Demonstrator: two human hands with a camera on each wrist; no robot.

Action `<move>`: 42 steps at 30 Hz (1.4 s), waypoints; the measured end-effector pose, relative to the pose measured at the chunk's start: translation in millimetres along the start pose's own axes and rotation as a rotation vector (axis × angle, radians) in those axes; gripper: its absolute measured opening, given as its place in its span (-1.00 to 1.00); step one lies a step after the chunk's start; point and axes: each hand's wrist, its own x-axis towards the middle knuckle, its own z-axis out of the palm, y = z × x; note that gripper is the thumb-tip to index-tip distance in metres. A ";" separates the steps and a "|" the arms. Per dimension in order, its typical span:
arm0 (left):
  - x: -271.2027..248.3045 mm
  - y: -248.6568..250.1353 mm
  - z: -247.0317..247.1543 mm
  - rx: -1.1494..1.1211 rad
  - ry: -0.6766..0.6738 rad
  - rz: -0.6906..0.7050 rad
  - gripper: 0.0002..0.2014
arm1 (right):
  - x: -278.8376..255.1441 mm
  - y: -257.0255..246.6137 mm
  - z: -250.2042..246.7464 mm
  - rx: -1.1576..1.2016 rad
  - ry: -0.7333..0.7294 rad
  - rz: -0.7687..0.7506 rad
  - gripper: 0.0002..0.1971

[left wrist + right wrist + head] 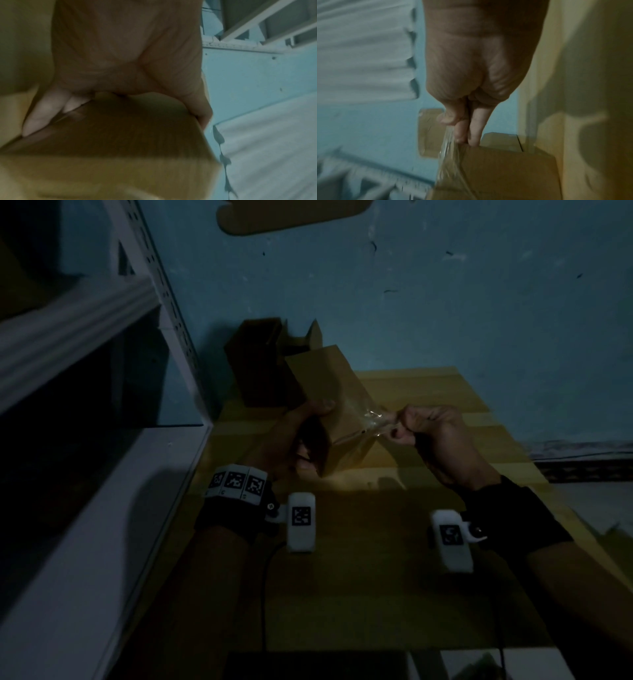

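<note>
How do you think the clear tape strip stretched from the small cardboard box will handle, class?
Probably floppy and very light: the clear tape strip crumples and twists where the right hand pinches it. Likely sticky rather than slippery, since it runs taut to the cardboard box that the left hand grips.

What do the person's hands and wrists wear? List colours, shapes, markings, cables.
The left hand and right hand are bare. Black left strap and right strap each carry a white rounded box with a black square code. The left strap also bears white code tiles. A black cable trails from the left one.
</note>
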 end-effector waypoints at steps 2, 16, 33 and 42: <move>-0.9 0.7 2.0 0.013 0.045 0.020 -0.67 | 2.7 0.5 -0.6 -0.016 0.000 -0.004 -0.66; 17.2 -2.7 17.4 0.130 0.312 0.232 0.54 | 4.7 -22.1 10.8 -0.578 0.034 -0.047 -0.35; 54.9 -24.4 -8.3 0.225 0.379 0.148 0.50 | 14.5 -7.3 6.9 -0.719 0.121 -0.152 -0.66; 24.2 -9.5 6.6 -0.008 0.201 0.185 -0.19 | 9.0 -4.6 6.6 -0.328 0.158 -0.068 -0.62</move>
